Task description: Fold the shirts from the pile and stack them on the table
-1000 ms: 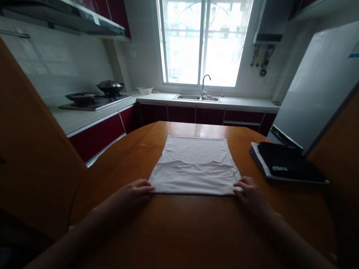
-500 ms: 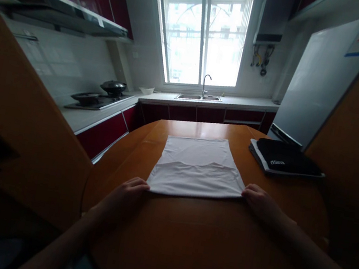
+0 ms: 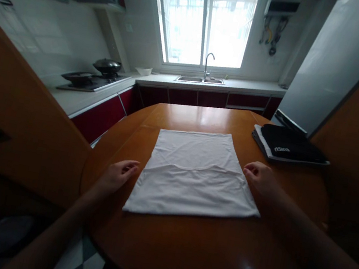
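A white cloth (image 3: 191,187) lies on the round wooden table (image 3: 186,251), its near part folded over toward the middle with a wavy edge across it. Just left of the cloth is my left hand (image 3: 119,174), its fingers curled loosely and apart from the thumb, holding nothing. On the other side, my right hand (image 3: 261,174) hovers at the cloth's right edge, fingers bent and slightly parted, with nothing seen between them. Whether its fingertips touch the cloth is hard to tell.
A stack of folded clothes (image 3: 290,145), black on top, sits at the table's right. Beyond the table are a counter with a sink (image 3: 199,80), a stove with pans (image 3: 106,66) at the left and a fridge (image 3: 334,64) at the right.
Both hands have let go of the cloth's near corners and moved forward along its sides, the left also outward. The cloth appears nearer and larger, and the view has tilted down.
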`<action>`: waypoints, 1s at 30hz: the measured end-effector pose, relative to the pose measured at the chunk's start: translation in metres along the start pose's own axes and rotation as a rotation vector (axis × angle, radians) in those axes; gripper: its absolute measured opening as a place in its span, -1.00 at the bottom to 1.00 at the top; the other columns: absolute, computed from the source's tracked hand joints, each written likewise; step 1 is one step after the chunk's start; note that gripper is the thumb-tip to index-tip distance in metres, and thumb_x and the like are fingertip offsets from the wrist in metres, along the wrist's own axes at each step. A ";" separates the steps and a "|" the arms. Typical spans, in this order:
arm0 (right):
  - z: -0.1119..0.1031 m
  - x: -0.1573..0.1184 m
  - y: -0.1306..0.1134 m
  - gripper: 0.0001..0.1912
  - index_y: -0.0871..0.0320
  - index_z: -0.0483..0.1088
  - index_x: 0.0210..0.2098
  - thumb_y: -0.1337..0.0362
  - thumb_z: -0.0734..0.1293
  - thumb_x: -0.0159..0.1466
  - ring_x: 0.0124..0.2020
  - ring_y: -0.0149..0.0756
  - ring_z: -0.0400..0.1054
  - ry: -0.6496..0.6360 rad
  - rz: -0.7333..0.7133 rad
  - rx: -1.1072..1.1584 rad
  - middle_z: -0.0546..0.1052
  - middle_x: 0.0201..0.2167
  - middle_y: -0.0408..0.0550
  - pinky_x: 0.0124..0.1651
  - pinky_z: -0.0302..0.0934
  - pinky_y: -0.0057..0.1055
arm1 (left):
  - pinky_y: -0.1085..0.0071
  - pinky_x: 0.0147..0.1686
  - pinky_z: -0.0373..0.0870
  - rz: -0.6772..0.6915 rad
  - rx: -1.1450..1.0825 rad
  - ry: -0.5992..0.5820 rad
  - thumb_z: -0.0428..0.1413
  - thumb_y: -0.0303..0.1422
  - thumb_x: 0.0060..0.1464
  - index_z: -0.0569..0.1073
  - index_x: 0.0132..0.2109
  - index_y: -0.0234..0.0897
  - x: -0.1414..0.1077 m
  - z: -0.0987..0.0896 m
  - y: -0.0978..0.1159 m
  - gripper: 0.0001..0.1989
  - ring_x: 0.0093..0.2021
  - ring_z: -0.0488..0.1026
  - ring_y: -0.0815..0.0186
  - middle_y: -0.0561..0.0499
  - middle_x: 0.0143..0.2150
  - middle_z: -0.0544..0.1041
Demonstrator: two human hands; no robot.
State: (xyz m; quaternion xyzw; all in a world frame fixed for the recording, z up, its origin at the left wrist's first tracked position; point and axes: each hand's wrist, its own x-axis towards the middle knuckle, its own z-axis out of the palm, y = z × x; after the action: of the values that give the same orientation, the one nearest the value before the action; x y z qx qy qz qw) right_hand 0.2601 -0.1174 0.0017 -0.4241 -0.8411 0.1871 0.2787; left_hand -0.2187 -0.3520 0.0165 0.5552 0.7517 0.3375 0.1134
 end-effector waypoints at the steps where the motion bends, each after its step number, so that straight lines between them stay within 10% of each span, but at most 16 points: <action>1: 0.006 0.011 0.001 -0.78 0.16 0.53 -0.32 0.18 0.29 0.27 -0.39 -0.26 0.42 -0.034 0.011 -0.016 0.59 -0.36 0.02 -0.31 0.23 -0.38 | 0.27 -0.17 0.53 0.008 0.015 -0.033 0.13 0.06 0.05 0.60 -0.11 -0.29 0.010 0.006 0.001 -0.49 -0.21 0.61 0.11 -0.14 -0.17 0.66; 12: 0.042 0.031 0.005 -0.78 0.13 0.52 -0.40 0.13 0.34 0.25 -0.43 -0.27 0.39 -0.211 -0.014 -0.008 0.57 -0.45 -0.05 -0.37 0.14 -0.40 | 0.35 -0.27 0.40 0.083 0.039 -0.174 0.11 -0.06 0.11 0.57 -0.29 -0.26 0.033 0.033 -0.002 -0.65 -0.29 0.54 0.19 -0.06 -0.31 0.62; 22: 0.037 0.026 -0.009 -0.83 0.10 0.43 -0.35 0.20 0.27 0.31 -0.34 -0.23 0.37 0.052 -0.092 0.038 0.51 -0.36 0.00 -0.26 0.20 -0.35 | 0.38 -0.26 0.37 0.147 0.058 0.115 0.03 -0.08 0.24 0.45 -0.22 -0.25 0.025 0.037 0.005 -0.68 -0.27 0.46 0.24 -0.02 -0.28 0.52; 30: 0.050 0.027 -0.001 -0.83 0.12 0.46 -0.39 0.24 0.29 0.30 -0.34 -0.25 0.38 -0.086 -0.050 -0.095 0.51 -0.36 -0.03 -0.26 0.18 -0.39 | 0.35 -0.26 0.34 0.209 0.158 -0.031 0.03 -0.18 0.22 0.44 -0.29 -0.24 0.030 0.048 -0.011 -0.76 -0.31 0.41 0.23 -0.02 -0.33 0.47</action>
State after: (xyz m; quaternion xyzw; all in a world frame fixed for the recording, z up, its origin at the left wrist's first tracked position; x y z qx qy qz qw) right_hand 0.2153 -0.0994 -0.0280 -0.4075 -0.8704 0.1580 0.2265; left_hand -0.2112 -0.3077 -0.0201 0.6428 0.7121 0.2786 0.0452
